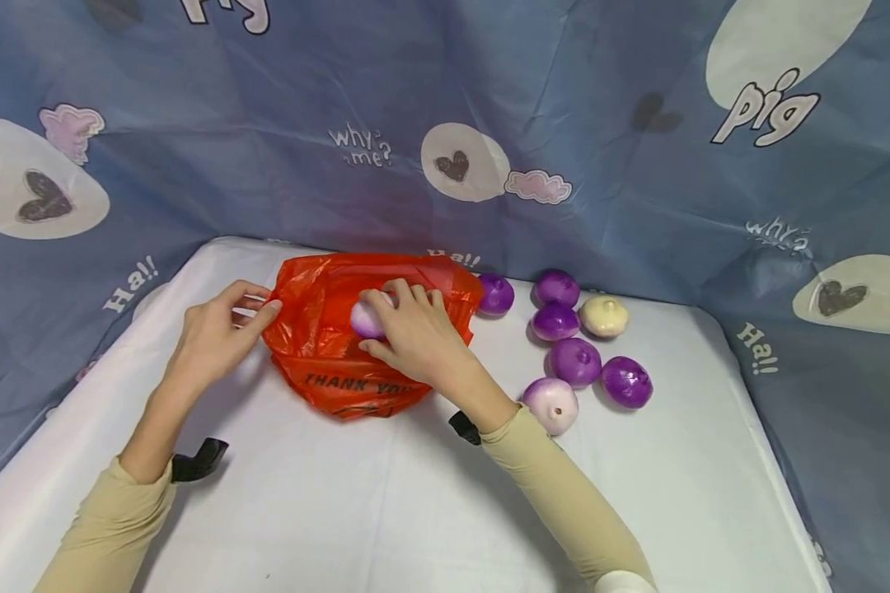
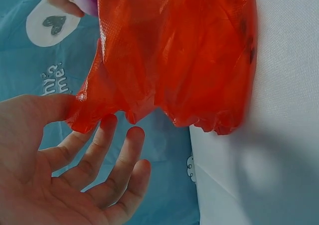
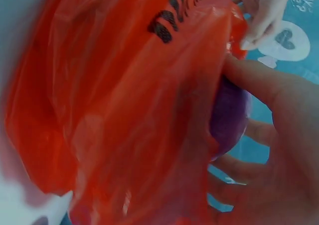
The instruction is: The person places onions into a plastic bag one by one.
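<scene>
A red plastic bag (image 1: 315, 338) with "THANK YOU" printed on it lies on the table's left half. At its left edge, my left hand (image 1: 209, 336) pinches the plastic between thumb and fingers; the left wrist view shows the bag edge (image 2: 82, 112) there, the other fingers spread. My right hand (image 1: 423, 342) holds a purple-and-white onion (image 1: 367, 319) over the bag's mouth, its fingers curled round it. In the right wrist view the onion (image 3: 230, 117) is partly hidden behind the bag's red side. The bag's inside is mostly hidden.
Right of the bag sit several purple onions (image 1: 574, 362), a pale yellow onion (image 1: 604, 316) and a white-and-purple onion (image 1: 552, 405) close to my right forearm. One purple onion (image 1: 495, 295) is beside the bag's right edge. A blue printed cloth (image 1: 601, 148) rises behind the white table (image 1: 326, 511).
</scene>
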The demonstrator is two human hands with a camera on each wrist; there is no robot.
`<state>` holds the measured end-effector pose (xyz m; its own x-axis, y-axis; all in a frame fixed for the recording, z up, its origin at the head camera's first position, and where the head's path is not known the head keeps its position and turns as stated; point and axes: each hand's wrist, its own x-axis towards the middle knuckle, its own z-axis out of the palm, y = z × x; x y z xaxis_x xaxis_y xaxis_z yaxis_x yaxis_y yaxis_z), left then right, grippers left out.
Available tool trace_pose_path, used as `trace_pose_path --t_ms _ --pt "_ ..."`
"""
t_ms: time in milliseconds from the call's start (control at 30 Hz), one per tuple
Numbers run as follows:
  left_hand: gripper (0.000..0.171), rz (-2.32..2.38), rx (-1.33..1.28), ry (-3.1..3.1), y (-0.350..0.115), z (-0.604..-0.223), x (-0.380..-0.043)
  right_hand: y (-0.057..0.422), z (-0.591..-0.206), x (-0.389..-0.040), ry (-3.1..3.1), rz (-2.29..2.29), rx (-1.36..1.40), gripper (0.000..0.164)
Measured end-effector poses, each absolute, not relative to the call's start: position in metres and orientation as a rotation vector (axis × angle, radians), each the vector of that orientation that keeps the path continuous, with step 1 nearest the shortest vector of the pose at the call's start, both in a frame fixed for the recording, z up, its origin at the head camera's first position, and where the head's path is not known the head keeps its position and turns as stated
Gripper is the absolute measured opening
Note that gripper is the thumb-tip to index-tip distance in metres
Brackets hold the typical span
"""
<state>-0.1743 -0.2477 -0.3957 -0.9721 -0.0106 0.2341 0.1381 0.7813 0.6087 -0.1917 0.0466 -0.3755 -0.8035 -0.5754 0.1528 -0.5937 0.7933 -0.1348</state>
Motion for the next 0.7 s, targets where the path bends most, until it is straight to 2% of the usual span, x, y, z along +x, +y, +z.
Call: trace_pose_path --t_ms 700 --pt "0.037 -0.98 -0.101 -2.746 -0.246 -0.398 -0.175 0.025 -0.401 -0.203 -2.885 0.237 0.907 0.055"
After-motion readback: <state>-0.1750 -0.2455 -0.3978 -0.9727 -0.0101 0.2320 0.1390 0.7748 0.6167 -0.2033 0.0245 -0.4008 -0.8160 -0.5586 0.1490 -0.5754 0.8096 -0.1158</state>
